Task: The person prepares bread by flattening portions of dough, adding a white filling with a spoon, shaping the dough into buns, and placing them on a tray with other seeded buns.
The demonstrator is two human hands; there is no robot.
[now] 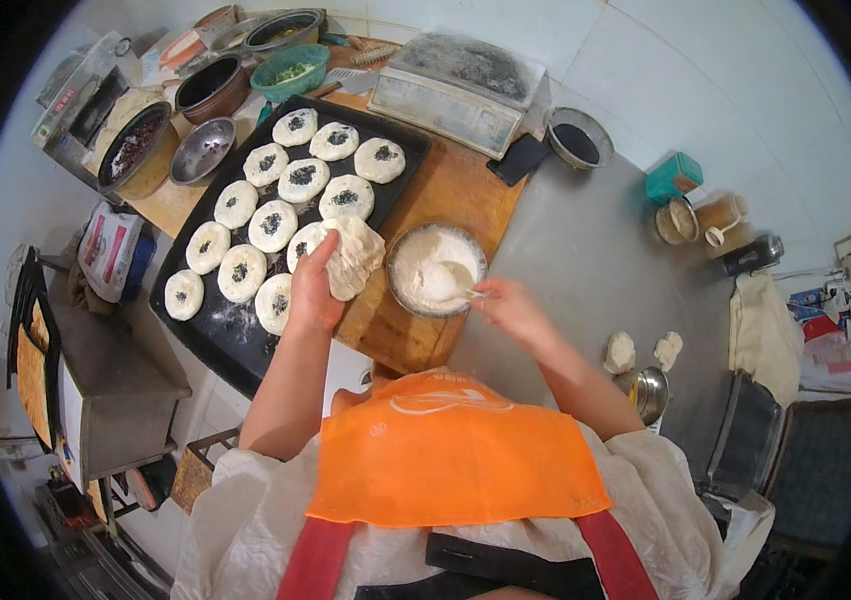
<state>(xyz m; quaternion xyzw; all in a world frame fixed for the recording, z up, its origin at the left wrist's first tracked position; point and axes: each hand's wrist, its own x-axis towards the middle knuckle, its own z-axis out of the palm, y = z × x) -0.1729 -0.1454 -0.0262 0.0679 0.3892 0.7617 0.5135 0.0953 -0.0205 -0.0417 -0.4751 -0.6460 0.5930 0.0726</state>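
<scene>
My left hand [315,288] is closed on a soft, pale piece of dough [353,260], held up over the right edge of the black baking tray [230,345]. Several round, flat dough cakes [273,226] with dark seeds in their middles lie in rows on that tray. To the right, a metal bowl [483,262] of white powder, which looks like flour, stands on the wooden board [400,335]. My right hand [513,308] pinches the handle of a spoon [457,283], whose bowl end is down in the powder, heaped with white.
A scale [460,85] and a black phone [519,160] sit beyond the bowl. Bowls of fillings, one green [290,72], crowd the back left. The grey metal counter [565,245] on the right bears two dough lumps [620,352], a small metal bowl [651,395] and jars.
</scene>
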